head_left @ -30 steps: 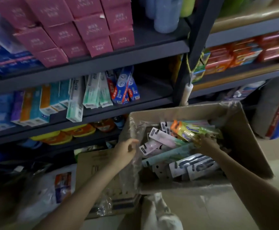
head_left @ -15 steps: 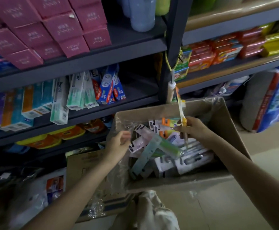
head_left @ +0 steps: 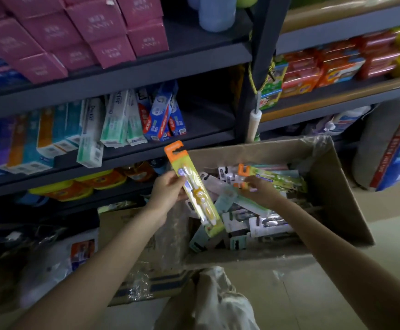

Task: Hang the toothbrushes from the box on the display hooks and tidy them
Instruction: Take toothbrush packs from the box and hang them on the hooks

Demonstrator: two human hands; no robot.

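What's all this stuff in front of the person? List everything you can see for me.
Held toothbrush pack: one, yellow-green with orange hang tab, raised in the left hand over the box's left edge.
Second toothbrush pack: one, same colours, lying on the pile under the right hand.
Other toothbrush packs: many, white, grey and teal, heaped in the box.
Cardboard box: one, brown, open, on the floor.
Toothpaste cartons: many, blue, green, white, orange, middle shelf.
Pink boxes: many, stacked on the top shelf.
Red and orange packs: many, right-hand shelf.
Left hand: grips the held toothbrush pack.
Right hand: fingers curled on the second toothbrush pack.
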